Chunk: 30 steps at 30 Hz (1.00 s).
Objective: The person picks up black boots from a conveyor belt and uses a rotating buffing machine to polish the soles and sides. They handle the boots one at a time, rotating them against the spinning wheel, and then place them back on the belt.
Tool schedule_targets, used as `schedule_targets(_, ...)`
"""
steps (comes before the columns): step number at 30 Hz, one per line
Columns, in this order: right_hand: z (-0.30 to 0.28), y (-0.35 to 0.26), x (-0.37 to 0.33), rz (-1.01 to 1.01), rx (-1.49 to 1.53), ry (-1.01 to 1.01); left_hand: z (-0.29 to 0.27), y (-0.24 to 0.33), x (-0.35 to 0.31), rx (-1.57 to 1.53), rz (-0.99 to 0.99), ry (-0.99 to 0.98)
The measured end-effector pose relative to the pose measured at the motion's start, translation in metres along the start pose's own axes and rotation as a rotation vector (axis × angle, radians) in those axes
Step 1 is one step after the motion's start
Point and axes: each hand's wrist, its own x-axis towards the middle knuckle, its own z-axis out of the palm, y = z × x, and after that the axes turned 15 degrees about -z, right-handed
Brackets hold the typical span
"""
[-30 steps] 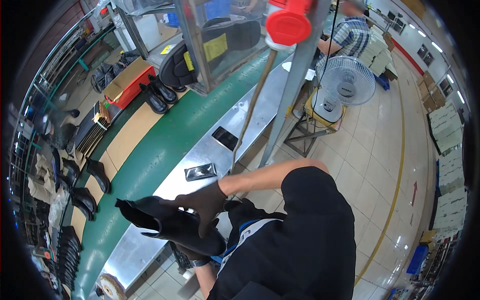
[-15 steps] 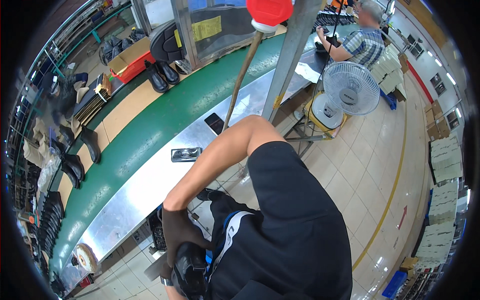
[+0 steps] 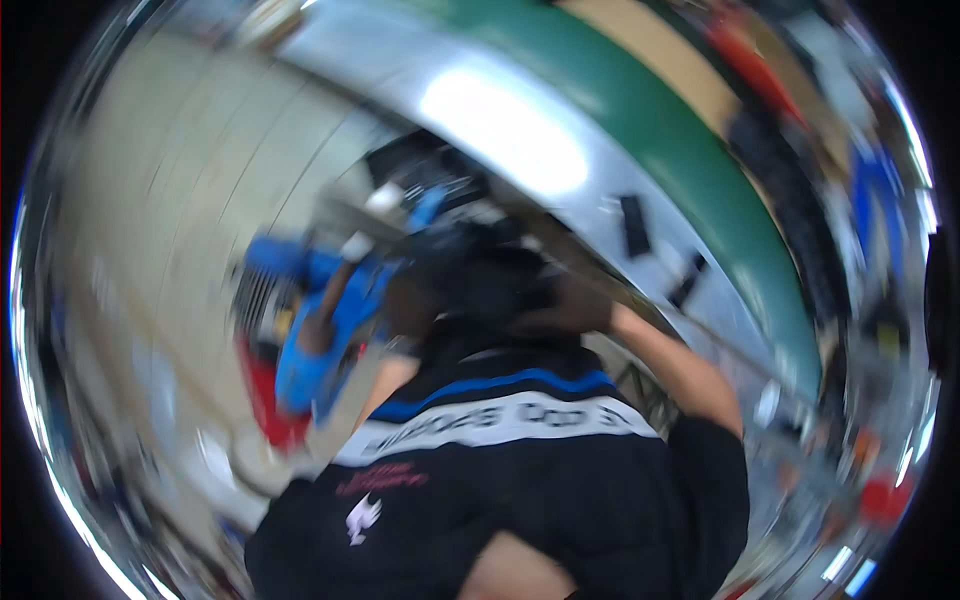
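Observation:
The whole picture is smeared by motion. Both my hands wear dark brown gloves and are close together in front of my torso. Between them is a black shoe (image 3: 485, 265), glossy and blurred, its outline running into the gloves. My right hand (image 3: 565, 300) comes in from the bench side and is closed at the shoe's right. On the other side, my left hand (image 3: 408, 300) is closed against its left. Individual fingers cannot be made out. Beyond the shoe sits a dark crate-like thing (image 3: 425, 165).
A shiny metal bench top (image 3: 400, 70) runs along a green conveyor belt (image 3: 640, 120) from upper left to right. Two dark phones, one (image 3: 635, 225) and another (image 3: 688, 280), lie on the metal. Left of my hands stands a blurred blue and red object (image 3: 305, 350) on pale floor tiles.
My view has swung round sharply, so the bench now lies to the upper right instead of the left. The black shoe stays with my gloved hands, now centred before my torso.

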Motion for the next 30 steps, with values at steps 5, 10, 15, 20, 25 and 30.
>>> schedule_targets(5, 0.013, 0.03, -0.01, 0.013, 0.261, 0.278, 0.041, 0.0, -0.008, -0.077, -0.16, 0.273)
schedule_targets(10, 0.019, 0.036, 0.0, 0.213, 0.433, 0.327, 0.047, -0.008, -0.003, -0.317, -0.43, 0.266)
schedule_targets(15, 0.011, 0.075, 0.012, 0.399, 0.638, 0.357, 0.054, -0.007, 0.019, -1.017, -0.568, 0.105)
schedule_targets(20, 0.034, 0.092, 0.036, -0.233, -0.023, 0.167, 0.064, -0.029, 0.039, -1.287, -0.603, 0.06)
schedule_targets(25, 0.063, 0.122, 0.096, 0.388, 1.195, 0.466, 0.134, -0.118, 0.066, -1.482, -0.567, 0.031)
schedule_targets(30, 0.076, 0.18, 0.101, 0.088, 0.78, 0.418, 0.16, -0.152, 0.078, -1.039, -0.417, 0.152)
